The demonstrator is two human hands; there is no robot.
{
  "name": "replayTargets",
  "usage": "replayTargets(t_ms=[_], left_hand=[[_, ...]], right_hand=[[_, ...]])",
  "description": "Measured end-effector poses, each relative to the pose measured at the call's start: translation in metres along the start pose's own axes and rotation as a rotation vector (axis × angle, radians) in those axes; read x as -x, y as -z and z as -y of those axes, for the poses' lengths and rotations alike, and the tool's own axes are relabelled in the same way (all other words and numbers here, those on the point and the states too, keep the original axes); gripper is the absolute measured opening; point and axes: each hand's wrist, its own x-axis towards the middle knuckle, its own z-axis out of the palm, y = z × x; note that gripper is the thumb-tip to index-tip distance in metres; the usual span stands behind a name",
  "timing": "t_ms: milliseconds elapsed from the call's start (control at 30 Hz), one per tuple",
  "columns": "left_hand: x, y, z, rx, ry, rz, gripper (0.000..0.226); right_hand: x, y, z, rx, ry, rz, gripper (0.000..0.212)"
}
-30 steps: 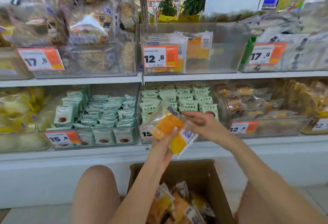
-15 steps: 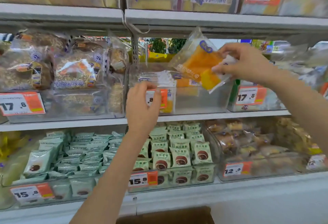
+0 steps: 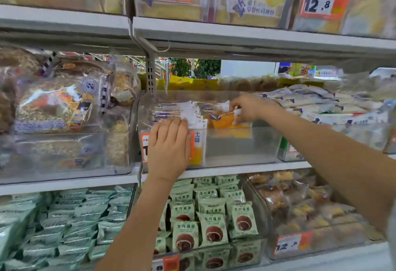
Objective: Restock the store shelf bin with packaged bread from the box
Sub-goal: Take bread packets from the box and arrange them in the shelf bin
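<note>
A clear plastic shelf bin (image 3: 240, 146) stands on the middle shelf. Several packaged breads (image 3: 182, 111) stand in a row at its left end. My right hand (image 3: 249, 108) reaches over the rim and pinches a yellow packaged bread (image 3: 222, 120), which sits inside the bin behind that row. My left hand (image 3: 169, 148) lies flat against the bin's front wall, fingers straight, its fingertips touching the row of packs; it covers most of the orange price tag. The box is out of view.
Large bagged loaves (image 3: 60, 103) fill the bin to the left. White packs (image 3: 325, 107) are piled to the right. Below sit green bun packs (image 3: 212, 223) and a bin of small pastries (image 3: 300, 208). The upper shelf edge (image 3: 235, 32) hangs close above.
My right hand has lowered the yellow bread from above the bin into it. My left hand moved up to the bin's front wall. The view has moved closer to the shelf.
</note>
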Motion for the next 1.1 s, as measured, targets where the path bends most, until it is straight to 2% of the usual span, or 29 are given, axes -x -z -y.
replayTargets(t_ms=[100,200,300,400,500,667,833,967,1100], left_hand=[[0.002,-0.002,0.001,0.003,-0.008,-0.014,0.042],[0.001,-0.003,-0.001,-0.003,-0.005,-0.027,0.043],[0.002,-0.004,0.001,-0.003,-0.011,-0.041,0.042],[0.001,-0.004,0.000,-0.009,-0.011,-0.039,0.042],[0.002,-0.004,-0.001,-0.017,-0.016,-0.039,0.040],[0.003,-0.005,0.000,-0.026,-0.012,-0.053,0.039],[0.003,-0.005,0.000,-0.017,-0.011,-0.055,0.040],[0.003,-0.005,0.000,-0.025,-0.011,-0.057,0.038],[0.003,-0.006,-0.001,-0.017,-0.001,-0.046,0.039]], right_hand=[[-0.020,-0.020,-0.001,-0.062,0.013,0.022,0.053],[-0.033,-0.028,-0.002,-0.073,-0.005,-0.067,0.050],[-0.038,-0.026,0.000,-0.060,-0.044,-0.139,0.061],[-0.042,-0.031,-0.001,-0.115,-0.027,-0.092,0.046],[-0.044,-0.033,-0.002,-0.100,0.004,-0.127,0.040],[-0.043,-0.026,0.012,0.036,0.121,-0.210,0.045],[-0.057,-0.031,0.015,0.022,0.032,-0.167,0.046],[-0.065,-0.036,0.011,-0.162,-0.019,-0.139,0.038],[-0.071,-0.041,0.004,-0.287,0.015,-0.156,0.029]])
